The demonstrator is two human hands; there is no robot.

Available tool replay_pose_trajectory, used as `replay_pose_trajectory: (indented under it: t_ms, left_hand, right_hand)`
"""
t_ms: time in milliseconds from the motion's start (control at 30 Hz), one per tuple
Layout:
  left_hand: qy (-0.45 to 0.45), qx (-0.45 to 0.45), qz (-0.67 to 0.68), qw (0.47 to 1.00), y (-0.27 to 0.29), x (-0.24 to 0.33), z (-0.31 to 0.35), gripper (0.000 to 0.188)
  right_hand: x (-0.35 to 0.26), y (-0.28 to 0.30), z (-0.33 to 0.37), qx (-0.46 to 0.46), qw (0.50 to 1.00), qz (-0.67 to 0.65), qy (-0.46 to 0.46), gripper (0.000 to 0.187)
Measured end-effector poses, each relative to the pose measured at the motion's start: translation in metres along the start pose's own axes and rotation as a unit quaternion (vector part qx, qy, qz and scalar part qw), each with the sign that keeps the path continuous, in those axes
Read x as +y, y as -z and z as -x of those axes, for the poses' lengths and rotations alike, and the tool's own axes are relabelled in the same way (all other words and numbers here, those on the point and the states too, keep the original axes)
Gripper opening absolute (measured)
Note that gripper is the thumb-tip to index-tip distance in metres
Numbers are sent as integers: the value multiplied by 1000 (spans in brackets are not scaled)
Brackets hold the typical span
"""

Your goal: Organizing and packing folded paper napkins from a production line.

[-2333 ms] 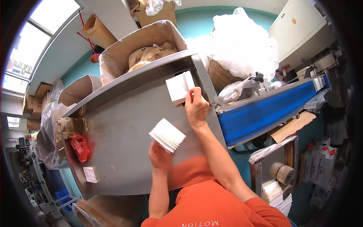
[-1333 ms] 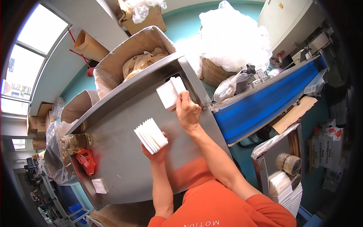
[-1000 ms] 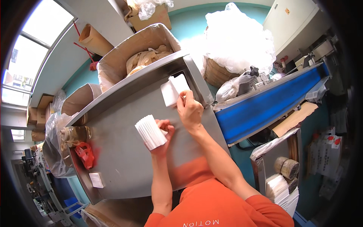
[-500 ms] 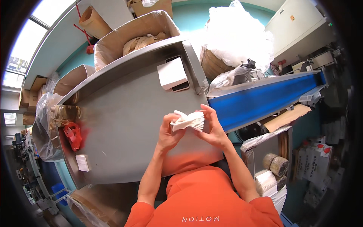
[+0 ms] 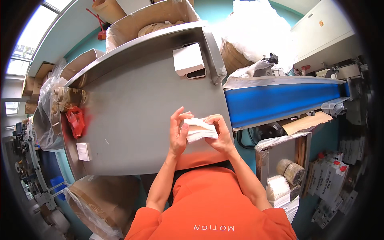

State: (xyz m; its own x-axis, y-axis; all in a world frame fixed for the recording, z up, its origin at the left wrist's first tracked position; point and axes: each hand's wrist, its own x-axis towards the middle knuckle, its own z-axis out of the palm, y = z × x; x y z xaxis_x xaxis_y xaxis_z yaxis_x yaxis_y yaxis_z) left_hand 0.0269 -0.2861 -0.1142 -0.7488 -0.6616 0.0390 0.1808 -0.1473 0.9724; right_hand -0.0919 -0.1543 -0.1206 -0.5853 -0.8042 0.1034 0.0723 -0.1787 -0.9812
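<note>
A small stack of white folded napkins is held between my two hands above the near right part of the metal table. My right hand grips its right side, fingers curled over the top and thumb along the near edge. At the left end, my left hand has its thumb against the stack and a finger curled to its far corner, while its forefinger sticks up loosely. The layers fan slightly apart at the left and in the middle. The palm sides of both hands are partly hidden.
The raised-rim metal table carries a white block on a phone, a red plastic bag and a small white pack. A blue conveyor belt runs off right. More white stacks sit in a cart at lower right.
The napkin stack was bent and fanned; now it lies flatter and more squared. My left fingers have loosened and straightened, and my right fingers have curled over it. The view has shifted slightly.
</note>
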Motion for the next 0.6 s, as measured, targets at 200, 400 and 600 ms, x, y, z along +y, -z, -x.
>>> replay_pose_trajectory:
  t_ms: [200,400,600]
  left_hand:
    - [-20,34,50,998,-9,8,-5,61]
    - [-32,21,84,996,-14,-5,1,76]
    - [-32,33,-14,999,-31,4,19,83]
  right_hand:
    - [3,-10,-7,33,998,35,-48,57]
    - [11,-14,-11,59,998,37,-12,44]
    - [6,-4,-2,35,995,73,60,35]
